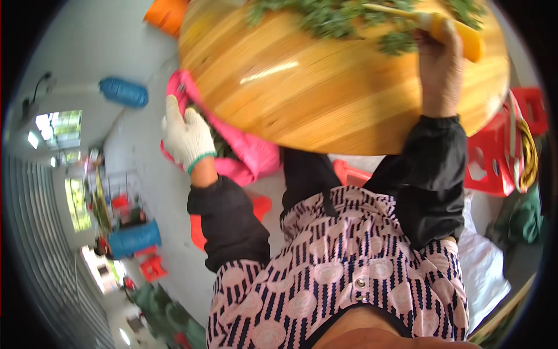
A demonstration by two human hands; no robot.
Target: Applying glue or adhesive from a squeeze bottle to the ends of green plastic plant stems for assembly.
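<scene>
Glossy striped wood makes a round table (325, 110), its near edge curving across the front. Beside its left edge, the left hand (186, 135) — in a white knit glove (195, 142) — grips the rim of a slack pink bag (256, 157). Farther over the wood, the bare right hand (440, 64) clasps a yellow-handled tool (469, 43) near feathery green leaves (328, 17); pale floor (136, 168) runs past the left side

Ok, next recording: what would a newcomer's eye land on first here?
Probably the round wooden table filling the upper middle, with green leaves along its far side. Then the bright pink bag at its near-left edge, with the white-gloved left hand at its rim. At upper right, the bare right hand grips a yellow tool.
</scene>
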